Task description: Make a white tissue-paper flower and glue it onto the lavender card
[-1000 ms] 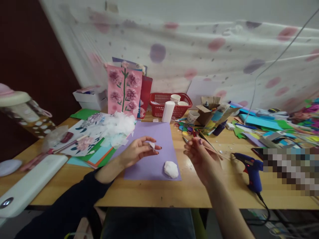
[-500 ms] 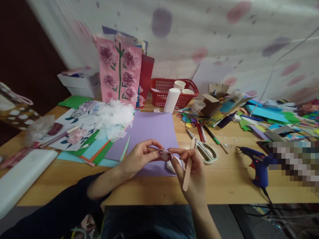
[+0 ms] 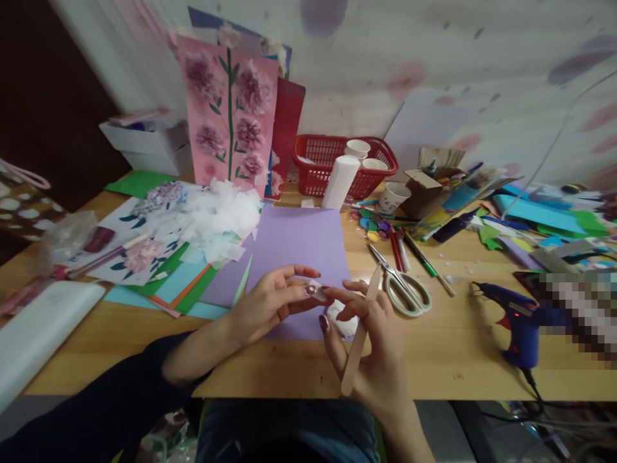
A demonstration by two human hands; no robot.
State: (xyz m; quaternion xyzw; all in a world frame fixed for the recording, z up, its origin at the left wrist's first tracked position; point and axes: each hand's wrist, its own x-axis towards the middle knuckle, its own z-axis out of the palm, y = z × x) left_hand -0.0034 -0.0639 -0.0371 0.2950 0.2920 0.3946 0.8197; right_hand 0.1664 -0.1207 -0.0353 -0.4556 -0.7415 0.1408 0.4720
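Above the bench [image 3: 289,374], the right hand [image 3: 373,331], thumb spread, carries a wooden stick [image 3: 357,350] between its fingers; a loose hold could drop it onto the white lump [image 3: 344,321] just beyond. The left hand [image 3: 267,305] pinches a pale scrap [image 3: 317,292] over the purple sheet [image 3: 301,235]; tugging might tear it.

This looks to me like a craft corner, though whether in a home or a studio I can't tell. Just right of the right hand [image 3: 380,350] lie scissors [image 3: 389,269], and farther out a glue gun [image 3: 524,334]. Left of the left hand [image 3: 265,305], coloured paper [image 3: 177,283] overlaps on the wooden table [image 3: 453,360]. Beyond both hands stand a flower picture [image 3: 230,116] and a red basket [image 3: 313,184] holding paper cups [image 3: 357,150].
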